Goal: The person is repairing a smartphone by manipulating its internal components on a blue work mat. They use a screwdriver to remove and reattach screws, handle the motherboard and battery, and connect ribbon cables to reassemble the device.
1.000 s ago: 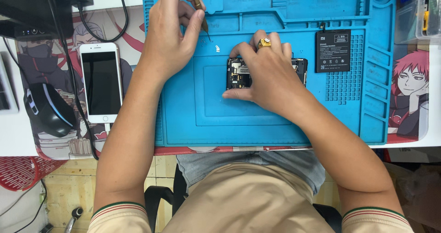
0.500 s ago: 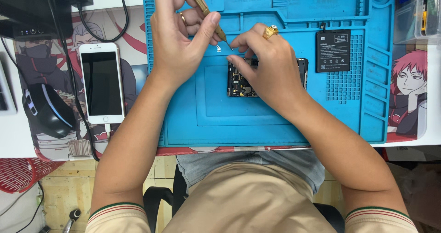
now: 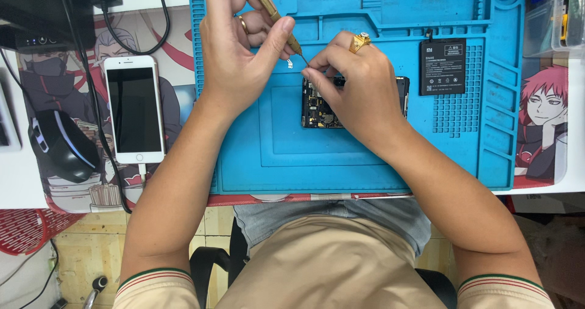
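My left hand [image 3: 234,59] grips a slim brass-coloured screwdriver [image 3: 274,13], whose tip points down and to the right. My right hand [image 3: 359,89], wearing a gold ring, pinches thumb and forefinger right at that tip; whether something tiny sits between the fingers is too small to tell. Under the right hand lies an opened black phone [image 3: 317,108] with its circuit board exposed, resting on a blue repair mat [image 3: 304,156]. The palm hides most of the phone.
A flat black battery [image 3: 442,67] lies on the mat to the right. A white smartphone [image 3: 134,109] and a black mouse [image 3: 61,144] sit on a printed desk pad at left, with cables behind. Plastic parts boxes [image 3: 554,16] stand top right.
My left hand brought the screwdriver down from the mat's top edge toward the right hand. My right hand's fingers rose off the phone and met the tip.
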